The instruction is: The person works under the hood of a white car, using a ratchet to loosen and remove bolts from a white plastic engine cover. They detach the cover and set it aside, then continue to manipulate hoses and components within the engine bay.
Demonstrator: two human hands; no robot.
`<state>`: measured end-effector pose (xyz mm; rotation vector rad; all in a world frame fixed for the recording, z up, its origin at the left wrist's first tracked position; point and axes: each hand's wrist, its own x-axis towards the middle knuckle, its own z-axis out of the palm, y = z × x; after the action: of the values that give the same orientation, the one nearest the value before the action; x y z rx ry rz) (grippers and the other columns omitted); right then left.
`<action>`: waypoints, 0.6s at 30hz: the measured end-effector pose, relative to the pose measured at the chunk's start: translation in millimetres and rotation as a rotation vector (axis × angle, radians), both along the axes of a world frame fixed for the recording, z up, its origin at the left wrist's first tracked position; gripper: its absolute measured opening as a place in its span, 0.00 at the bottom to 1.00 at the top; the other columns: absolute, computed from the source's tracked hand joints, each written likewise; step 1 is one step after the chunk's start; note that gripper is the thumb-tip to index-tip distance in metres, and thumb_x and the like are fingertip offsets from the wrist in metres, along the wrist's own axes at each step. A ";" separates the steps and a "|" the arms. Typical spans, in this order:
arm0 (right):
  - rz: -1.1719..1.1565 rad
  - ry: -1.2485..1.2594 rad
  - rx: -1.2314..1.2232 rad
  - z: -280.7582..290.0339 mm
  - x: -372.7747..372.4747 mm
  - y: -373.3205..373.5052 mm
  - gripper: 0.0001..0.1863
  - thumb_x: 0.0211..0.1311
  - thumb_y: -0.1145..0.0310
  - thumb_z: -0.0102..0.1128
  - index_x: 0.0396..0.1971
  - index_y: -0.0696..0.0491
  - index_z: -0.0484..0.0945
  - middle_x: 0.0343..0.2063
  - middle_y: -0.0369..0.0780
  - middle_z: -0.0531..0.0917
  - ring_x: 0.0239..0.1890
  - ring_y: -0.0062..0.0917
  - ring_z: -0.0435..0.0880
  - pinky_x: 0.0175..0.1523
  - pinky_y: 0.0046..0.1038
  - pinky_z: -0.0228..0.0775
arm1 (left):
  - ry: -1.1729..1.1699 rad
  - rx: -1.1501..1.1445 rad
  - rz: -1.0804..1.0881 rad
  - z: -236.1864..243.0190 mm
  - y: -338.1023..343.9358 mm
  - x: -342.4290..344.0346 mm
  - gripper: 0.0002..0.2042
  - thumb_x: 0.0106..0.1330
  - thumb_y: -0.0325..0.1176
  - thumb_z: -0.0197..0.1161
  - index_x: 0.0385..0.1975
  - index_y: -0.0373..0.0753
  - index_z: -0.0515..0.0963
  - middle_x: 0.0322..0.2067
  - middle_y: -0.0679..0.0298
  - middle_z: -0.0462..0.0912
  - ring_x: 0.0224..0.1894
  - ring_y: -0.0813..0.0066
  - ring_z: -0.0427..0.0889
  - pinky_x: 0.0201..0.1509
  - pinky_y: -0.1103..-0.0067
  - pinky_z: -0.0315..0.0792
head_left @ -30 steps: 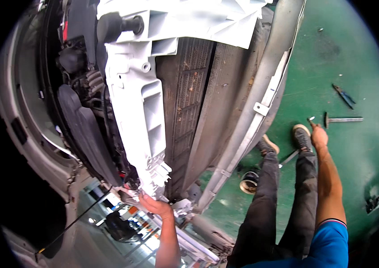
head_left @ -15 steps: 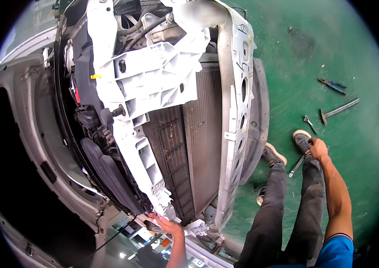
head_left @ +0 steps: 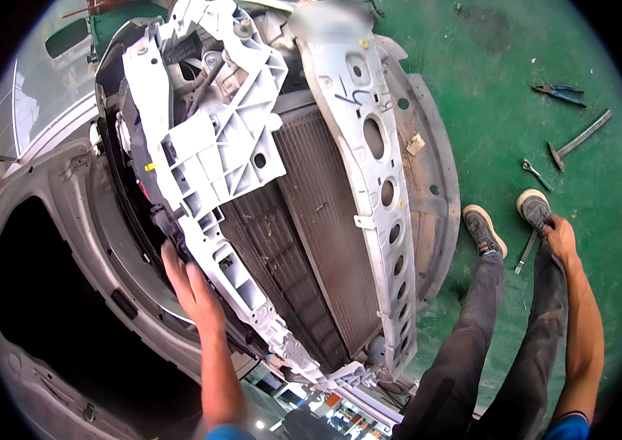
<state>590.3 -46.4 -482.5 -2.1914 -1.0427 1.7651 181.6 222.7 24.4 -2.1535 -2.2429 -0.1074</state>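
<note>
My left hand [head_left: 195, 293] reaches over the car's front end, fingers stretched out and slightly apart. It is beside the white upper crossmember [head_left: 227, 268], on the engine-bay side; its fingertips are close to dark parts there, and contact is hard to tell. My right hand [head_left: 560, 240] hangs by my right trouser leg with its fingers curled closed. A metal tool with a flat end [head_left: 524, 257] shows beside the leg, its upper end hidden behind the leg and hand. Whether my hand grips it I cannot make out.
A radiator [head_left: 326, 213] lies between the crossmember and a perforated bumper beam [head_left: 389, 194]. The raised hood [head_left: 94, 198] is at the left. On the green floor [head_left: 502, 132] are pliers [head_left: 560, 93], a hammer [head_left: 582, 139] and a ratchet [head_left: 538, 176], beyond my shoes [head_left: 483, 229].
My left hand has left the crossmember's near end and moved up and left along it, toward the engine bay. The view has turned and shifted; my right hand remains closed by the leg.
</note>
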 end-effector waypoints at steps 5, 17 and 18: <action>-0.112 -0.027 0.053 5.0 -4.9 -32.2 0.15 0.53 0.67 0.60 0.39 0.60 0.82 0.37 0.54 0.84 0.45 0.49 0.83 0.52 0.41 0.73 | 0.153 0.001 -0.056 -46.8 55.1 4.3 0.30 0.77 0.46 0.43 0.65 0.22 0.60 0.64 0.37 0.66 0.68 0.46 0.64 0.71 0.67 0.55; -0.462 0.328 0.344 104.4 -88.5 188.4 0.15 0.60 0.66 0.59 0.42 0.60 0.81 0.36 0.49 0.85 0.37 0.37 0.85 0.45 0.32 0.75 | 0.241 -0.048 -0.164 -41.4 50.0 5.9 0.30 0.75 0.41 0.46 0.69 0.26 0.55 0.66 0.41 0.61 0.69 0.47 0.62 0.72 0.63 0.56; -0.497 0.341 0.445 124.4 -93.0 215.7 0.13 0.61 0.68 0.59 0.42 0.60 0.81 0.34 0.48 0.84 0.35 0.34 0.84 0.44 0.30 0.74 | 0.234 -0.048 -0.161 -42.3 51.3 4.3 0.31 0.75 0.43 0.46 0.69 0.25 0.56 0.66 0.40 0.61 0.68 0.46 0.63 0.71 0.62 0.57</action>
<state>497.3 169.3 -358.1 -1.6240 -0.6549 1.4382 185.9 274.0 -17.9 -2.2346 -1.9649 0.1876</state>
